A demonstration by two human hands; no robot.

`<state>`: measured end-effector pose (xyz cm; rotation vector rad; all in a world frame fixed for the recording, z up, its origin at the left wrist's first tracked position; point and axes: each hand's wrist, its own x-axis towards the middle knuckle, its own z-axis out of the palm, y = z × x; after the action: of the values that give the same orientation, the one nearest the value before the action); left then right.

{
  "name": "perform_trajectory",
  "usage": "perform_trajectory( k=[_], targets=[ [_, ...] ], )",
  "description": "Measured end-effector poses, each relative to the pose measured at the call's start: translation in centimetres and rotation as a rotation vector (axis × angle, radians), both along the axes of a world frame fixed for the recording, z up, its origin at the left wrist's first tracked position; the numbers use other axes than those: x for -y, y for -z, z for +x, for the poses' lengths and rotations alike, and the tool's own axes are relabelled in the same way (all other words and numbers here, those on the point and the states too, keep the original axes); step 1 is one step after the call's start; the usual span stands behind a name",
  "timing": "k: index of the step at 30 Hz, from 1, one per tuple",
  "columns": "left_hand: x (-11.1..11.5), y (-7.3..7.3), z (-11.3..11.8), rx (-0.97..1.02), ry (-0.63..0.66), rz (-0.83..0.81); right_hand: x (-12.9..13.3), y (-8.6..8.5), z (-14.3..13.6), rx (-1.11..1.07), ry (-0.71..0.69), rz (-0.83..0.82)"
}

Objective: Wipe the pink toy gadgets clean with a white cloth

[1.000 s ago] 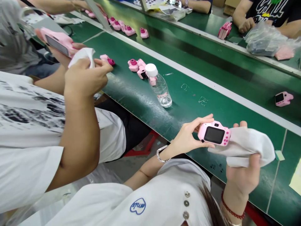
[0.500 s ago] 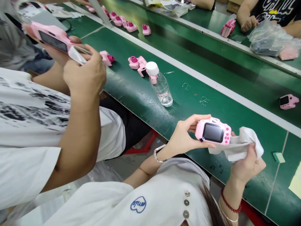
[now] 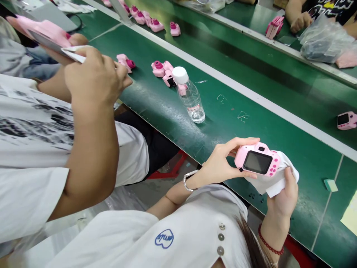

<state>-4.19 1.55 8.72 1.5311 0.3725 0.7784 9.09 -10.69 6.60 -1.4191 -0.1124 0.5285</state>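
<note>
My left hand (image 3: 223, 160) grips a pink toy camera (image 3: 257, 159) by its left end, thumb below and fingers above. Its dark screen and pink buttons face up toward me. In my right hand (image 3: 284, 195) is a white cloth (image 3: 279, 178), pinched under the thumb. The cloth lies against the camera's right end and hangs below it. Both are held above the front edge of the green table (image 3: 237, 130). Some of my right fingers are hidden by the cloth.
A clear bottle (image 3: 192, 102) with a white cap stands beside several pink cameras (image 3: 163, 70). At left, a co-worker's hand (image 3: 92, 74) works on another pink device with a white cloth. Small dark bits lie near the table edge, and a green-white block (image 3: 331, 185) lies right.
My right hand has moved left with the cloth, up against the camera's right end. The camera has tilted and shifted slightly right. The co-worker's hands moved left.
</note>
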Motion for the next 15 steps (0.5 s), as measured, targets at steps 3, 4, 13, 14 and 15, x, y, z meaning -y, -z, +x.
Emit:
perform_trajectory(
  k=[3,4,13,14,15],
  targets=[
    [0.09,0.02,-0.08,-0.027,0.003,-0.024,0.01,-0.37,-0.16,-0.015,-0.03,0.044],
    [0.12,0.03,-0.12,-0.033,-0.002,-0.031,0.01,-0.47,-0.18,-0.017,-0.037,0.057],
    [0.32,-0.07,-0.3,-0.089,-0.105,0.106,-0.12,-0.05,-0.2,0.005,-0.038,0.034],
    [0.27,-0.03,-0.31,-0.085,-0.111,0.134,-0.18,-0.16,-0.29,-0.006,-0.036,0.029],
    [0.19,0.03,-0.33,-0.075,-0.111,0.164,-0.24,-0.32,-0.41,-0.015,-0.02,0.03]
  ],
)
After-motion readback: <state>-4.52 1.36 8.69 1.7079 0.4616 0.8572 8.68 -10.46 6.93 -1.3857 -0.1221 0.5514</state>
